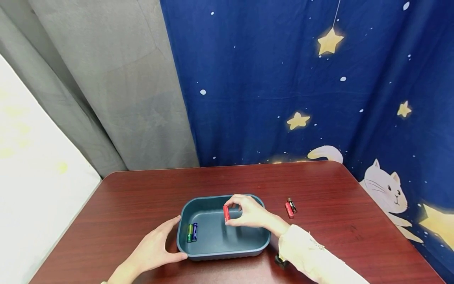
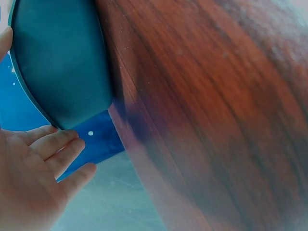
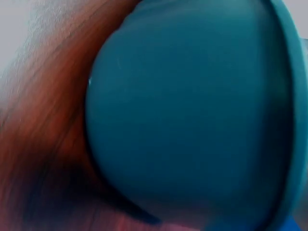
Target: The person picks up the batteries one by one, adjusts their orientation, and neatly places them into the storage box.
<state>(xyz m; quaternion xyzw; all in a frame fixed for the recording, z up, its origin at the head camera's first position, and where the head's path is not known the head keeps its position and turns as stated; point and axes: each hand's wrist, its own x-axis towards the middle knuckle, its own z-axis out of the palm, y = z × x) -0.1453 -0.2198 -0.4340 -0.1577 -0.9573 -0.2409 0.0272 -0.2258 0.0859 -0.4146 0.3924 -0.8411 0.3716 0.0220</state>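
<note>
Taking the blue-green bin (image 1: 241, 252) as a clock face in the head view, with 12 at its far wall, the right hand (image 1: 248, 213) reaches in over the rim from between 3 and 4 o'clock. Its fingers are curled, and with the thumb they pinch a red battery (image 1: 226, 213), leaving only the battery's width between them. That battery stands nearly upright above the bin's floor, just off the centre toward 12.

The left hand (image 1: 152, 246) is at the 9 o'clock end, its thumb and fingers spread wide. The thumb touches the rim at about 8 o'clock and the forefinger touches it between 9 and 10. In the left wrist view the other fingers (image 2: 55, 143) lie loosely extended by the outer wall.

Inside the bin, at 9 o'clock, a green battery (image 1: 190, 233) and a blue battery (image 1: 194, 232) lie side by side, ends toward 12 and 6, the green one nearer the wall. Outside, between 2 and 3 o'clock, a second red battery (image 1: 289, 210) lies on the reddish-brown bench (image 1: 142, 189), pointing from 11 to 5, with a black-and-gold battery (image 1: 292, 205) close against its 1 o'clock side.

A pale sleeve (image 1: 312, 252) covers the right forearm. Beyond the bench hang a grey curtain (image 1: 117, 79) toward 11 and a star-patterned blue curtain (image 1: 255, 79) toward 1.
</note>
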